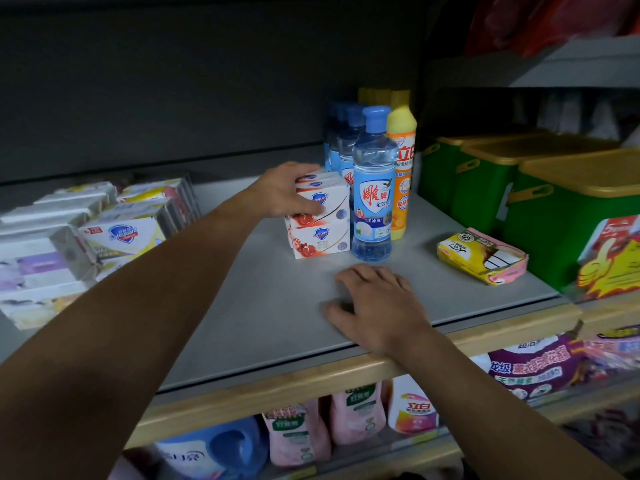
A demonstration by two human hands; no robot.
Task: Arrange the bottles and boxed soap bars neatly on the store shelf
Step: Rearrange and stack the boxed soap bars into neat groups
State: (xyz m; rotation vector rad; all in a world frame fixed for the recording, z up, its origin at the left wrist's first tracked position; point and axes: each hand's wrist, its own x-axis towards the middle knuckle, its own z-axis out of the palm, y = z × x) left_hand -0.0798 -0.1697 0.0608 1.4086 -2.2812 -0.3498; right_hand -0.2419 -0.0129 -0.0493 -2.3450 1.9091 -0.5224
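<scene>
A stack of white boxed soap bars (320,233) with red pomegranate print stands mid-shelf. My left hand (289,190) grips the top boxes of that stack from the left side. Right beside the stack stands a row of clear blue bottles (373,188) with blue caps, running back into the shelf. A row of yellow-orange bottles (401,161) stands just to their right. My right hand (375,299) rests flat on the grey shelf (270,317) in front of the bottles, holding nothing. A yellow-and-pink soap pack (483,256) lies loose to the right.
Wrapped multi-packs of boxed soap (121,233) fill the left of the shelf. Green tubs with gold lids (540,188) stand at the right. The shelf has a wooden front lip (311,379); below it sit pink pouches and detergent bottles (356,417).
</scene>
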